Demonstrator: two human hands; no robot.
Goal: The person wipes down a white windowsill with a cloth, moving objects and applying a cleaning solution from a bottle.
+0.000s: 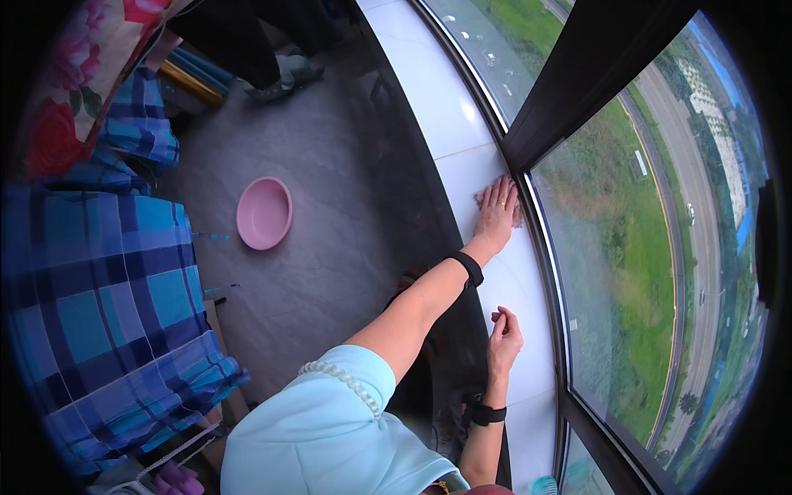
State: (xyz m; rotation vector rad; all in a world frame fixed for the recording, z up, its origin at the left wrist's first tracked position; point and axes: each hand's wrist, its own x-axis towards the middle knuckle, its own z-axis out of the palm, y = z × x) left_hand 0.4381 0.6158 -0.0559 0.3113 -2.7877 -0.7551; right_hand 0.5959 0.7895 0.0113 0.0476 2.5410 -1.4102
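Against the foot of the window frame, my left hand (495, 213) presses flat on a pinkish cloth (517, 218), its fingers stretched out together over it. The cloth lies on the white tiled window sill (467, 176) and shows only around the hand's edges. Closer to my body, my right hand (505, 343) is over the same sill, fingers loosely curled with nothing visible in them. I cannot tell whether it touches the tile. Both wrists wear black bands.
A dark window frame (557, 124) with large glass panes (619, 260) borders the sill on the right. On the grey floor (328, 216) stands a pink plastic basin (265, 213). Blue plaid fabric (124, 278) hangs at the left. A turquoise object (544, 485) sits at the sill's near end.
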